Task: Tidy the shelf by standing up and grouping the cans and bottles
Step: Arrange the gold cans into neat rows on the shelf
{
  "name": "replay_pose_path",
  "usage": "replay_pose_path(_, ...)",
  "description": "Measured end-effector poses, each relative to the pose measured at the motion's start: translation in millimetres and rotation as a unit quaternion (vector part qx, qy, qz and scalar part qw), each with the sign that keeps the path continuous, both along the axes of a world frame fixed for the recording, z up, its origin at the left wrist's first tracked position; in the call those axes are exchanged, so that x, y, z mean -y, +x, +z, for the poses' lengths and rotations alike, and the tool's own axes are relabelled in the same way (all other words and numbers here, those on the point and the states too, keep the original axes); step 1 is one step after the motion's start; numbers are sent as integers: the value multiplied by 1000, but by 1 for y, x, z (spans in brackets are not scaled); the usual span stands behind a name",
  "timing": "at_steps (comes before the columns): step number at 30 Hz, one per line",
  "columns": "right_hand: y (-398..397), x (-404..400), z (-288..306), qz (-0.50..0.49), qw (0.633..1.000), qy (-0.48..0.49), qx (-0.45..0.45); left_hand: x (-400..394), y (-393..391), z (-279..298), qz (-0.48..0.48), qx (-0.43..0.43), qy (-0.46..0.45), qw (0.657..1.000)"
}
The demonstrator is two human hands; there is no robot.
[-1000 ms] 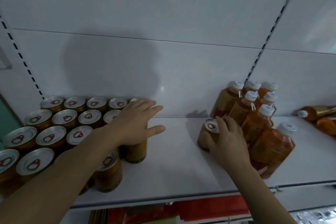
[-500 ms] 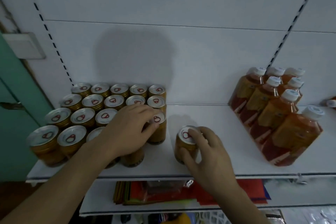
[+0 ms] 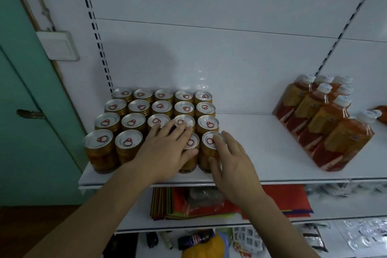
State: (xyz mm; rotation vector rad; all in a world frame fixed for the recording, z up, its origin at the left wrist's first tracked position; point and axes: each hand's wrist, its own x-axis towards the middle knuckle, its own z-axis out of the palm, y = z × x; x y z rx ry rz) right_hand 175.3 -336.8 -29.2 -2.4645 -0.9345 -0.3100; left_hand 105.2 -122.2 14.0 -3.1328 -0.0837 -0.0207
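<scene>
Twenty-odd upright amber cans point(image 3: 134, 123), silver-lidded; right hand point(image 3: 234, 165) grips one, left hand point(image 3: 165, 148) rests flat.

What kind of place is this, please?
Probably a small shop. White metal shelving with slotted uprights holds a tidy block of identical gold cans with silver pull-tab lids and orange drink bottles with white caps; the lower shelf carries packaged goods.

amber cans point(image 3: 129, 148), orange bottles point(image 3: 326, 123), white shelf point(image 3: 261, 153)

Open shelf point(image 3: 247, 138) between cans point(image 3: 159, 107) and bottles point(image 3: 320, 115)
</scene>
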Motion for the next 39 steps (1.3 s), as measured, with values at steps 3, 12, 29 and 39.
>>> replay_pose_path(3, 0, -3, -2, -1, 1000, 10, 7, 1, 0, 0, 0, 0, 8, 1000)
replay_pose_path(12, 4, -3, -6, 3, 999, 30, 31, 4, 2, 5, 16, -14, -16, 1000)
replay_pose_path(29, 11, 1, -8, 49, 996, 74, -23, 5, 3, 10, 29, -37, -32, 998)
replay_pose_path(39, 73, 40, -8, 144, 975, -37, -166, 35, 46, 18, 13, -24, -60, 998)
